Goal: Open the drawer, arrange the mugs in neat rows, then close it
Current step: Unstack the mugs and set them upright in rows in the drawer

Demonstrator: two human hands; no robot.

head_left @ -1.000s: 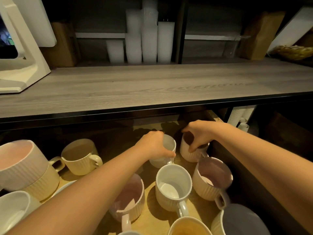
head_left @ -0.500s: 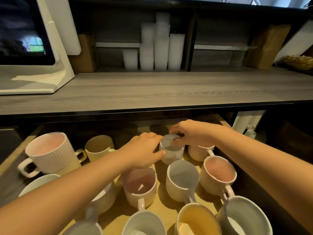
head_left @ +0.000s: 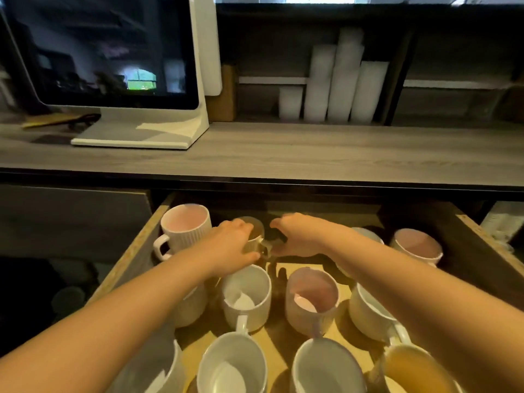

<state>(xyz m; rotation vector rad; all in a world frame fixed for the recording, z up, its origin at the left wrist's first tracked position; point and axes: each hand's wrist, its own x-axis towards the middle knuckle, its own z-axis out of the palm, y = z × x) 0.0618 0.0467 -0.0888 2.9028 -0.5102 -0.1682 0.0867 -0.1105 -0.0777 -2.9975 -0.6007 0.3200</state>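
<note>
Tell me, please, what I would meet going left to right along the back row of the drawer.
Ribbed pink-lined mug → tan mug → right hand → pale mug behind the right forearm → second pink-lined mug.

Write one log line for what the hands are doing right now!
drawer: open | left hand: grips cream mug, back row | right hand: at its handle, grip unclear | step: arranging

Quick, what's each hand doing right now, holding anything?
Left hand: grips the beige mug in the back row.
Right hand: fingers curled beside that mug's handle; hold cannot be told.
</note>
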